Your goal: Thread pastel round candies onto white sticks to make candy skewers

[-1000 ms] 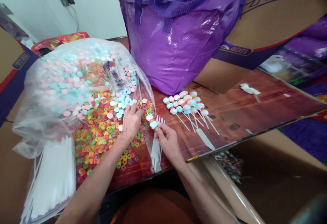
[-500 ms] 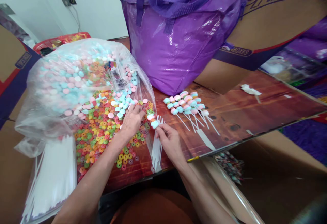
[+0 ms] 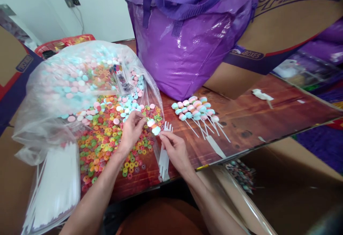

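Note:
My right hand [image 3: 175,151] pinches the lower end of a candy stick [image 3: 152,126], threaded with pale blue and white marshmallow-like sweets and an orange ring between them. At the stick's upper end, the fingertips of my left hand [image 3: 134,126] are closed on a small greenish piece that looks like a gummy ring. Below both hands spreads a heap of coloured gummy rings [image 3: 107,145]. Loose pink, blue and white sweets [image 3: 130,108] lie just beyond my left hand. Several white sticks [image 3: 164,160] lie partly behind my right hand.
Finished candy sticks [image 3: 195,109] lie in a group to the right. A clear plastic bag [image 3: 34,95] of sweets and a packet of white sticks [image 3: 57,185] are at left. Behind stand a large purple bag [image 3: 184,56] and a cardboard box [image 3: 294,24].
My left hand has risen from the gummy rings and drawn back slightly, now pinching at the stick's tip. My right hand has shifted a little left with the candy stick.

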Available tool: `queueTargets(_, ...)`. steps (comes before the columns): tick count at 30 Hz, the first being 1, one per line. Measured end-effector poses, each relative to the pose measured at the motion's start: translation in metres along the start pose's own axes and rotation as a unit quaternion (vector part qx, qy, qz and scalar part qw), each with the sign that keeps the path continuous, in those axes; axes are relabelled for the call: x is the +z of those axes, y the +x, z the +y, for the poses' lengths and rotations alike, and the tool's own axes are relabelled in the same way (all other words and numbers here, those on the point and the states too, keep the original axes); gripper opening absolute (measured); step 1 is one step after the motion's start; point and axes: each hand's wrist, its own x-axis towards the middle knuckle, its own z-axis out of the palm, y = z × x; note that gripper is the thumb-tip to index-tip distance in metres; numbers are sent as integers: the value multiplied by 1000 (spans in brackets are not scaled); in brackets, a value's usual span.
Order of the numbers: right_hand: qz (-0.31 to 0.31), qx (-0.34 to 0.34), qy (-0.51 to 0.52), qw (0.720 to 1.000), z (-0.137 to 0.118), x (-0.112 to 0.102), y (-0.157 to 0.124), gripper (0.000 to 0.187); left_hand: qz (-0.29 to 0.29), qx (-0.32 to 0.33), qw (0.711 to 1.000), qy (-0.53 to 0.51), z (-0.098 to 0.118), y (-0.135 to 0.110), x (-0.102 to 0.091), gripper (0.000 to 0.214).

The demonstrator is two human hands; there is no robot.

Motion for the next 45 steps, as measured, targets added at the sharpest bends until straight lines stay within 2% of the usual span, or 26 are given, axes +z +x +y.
queueTargets(2,1,-19,-24,1000,0,1,-1,29,10,-37,995,-95,2,-2,-2,23)
queueTargets(4,2,-44,-63,997,1,0,-1,29,17,-51,989,-136,3,-4,-3,28)
queueTargets(9,14,-129,-156,979,0,-2,-2,26,53,-47,987,-142,2,-6,-3,23)
queueTargets(12,29,-154,-189,969,-3,-1,-5,26,64,-44,988,-132,1,-7,-1,20)
queueTargets(16,43,-131,-188,972,-6,0,-8,27,60,-35,991,-116,1,-11,1,19)
queueTargets(22,23,-79,-140,987,-5,2,-8,28,28,-5,998,-52,-2,-15,-5,13)
queueTargets(26,16,-66,-103,992,-5,5,-9,29,55,-76,987,-129,0,-14,-8,24)
queueTargets(32,4,-78,-87,993,-8,6,-9,29,41,-115,968,-220,2,-12,-13,26)
queueTargets(41,-48,-114,-161,979,-12,-6,-7,29,29,-147,965,-214,17,-18,-20,30)
queueTargets(45,-103,-142,-181,968,-21,-16,-5,30,0,-164,968,-189,21,-24,-28,30)
